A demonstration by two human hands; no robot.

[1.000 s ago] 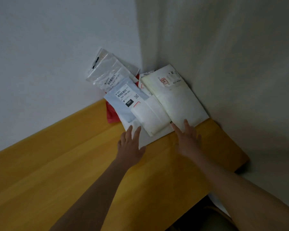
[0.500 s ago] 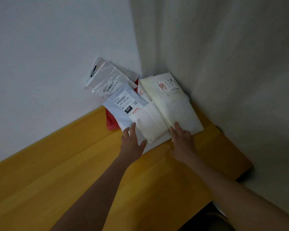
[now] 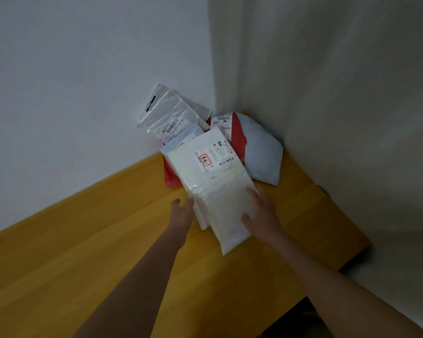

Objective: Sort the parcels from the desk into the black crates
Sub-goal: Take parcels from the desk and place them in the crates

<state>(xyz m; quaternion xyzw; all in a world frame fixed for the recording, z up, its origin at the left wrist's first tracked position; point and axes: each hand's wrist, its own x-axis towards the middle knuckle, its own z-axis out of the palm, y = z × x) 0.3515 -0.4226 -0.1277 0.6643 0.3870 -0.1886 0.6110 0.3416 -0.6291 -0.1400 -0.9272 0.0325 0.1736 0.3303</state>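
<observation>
Both hands grip a long white bubble-padded parcel (image 3: 213, 189) by its near end, left hand (image 3: 182, 212) and right hand (image 3: 261, 213) on opposite edges, its long axis running away toward the corner pile over the yellow wooden tabletop (image 3: 108, 252), seemingly lifted.

Two forearms enter the view from the lower edge. Both are bare, with no sleeves, cuffs or gloves in view. The left hand (image 3: 182, 212) and the right hand (image 3: 263, 215) carry no rings, watch or wristband on their visible sides. No markings show in the dim light.
</observation>
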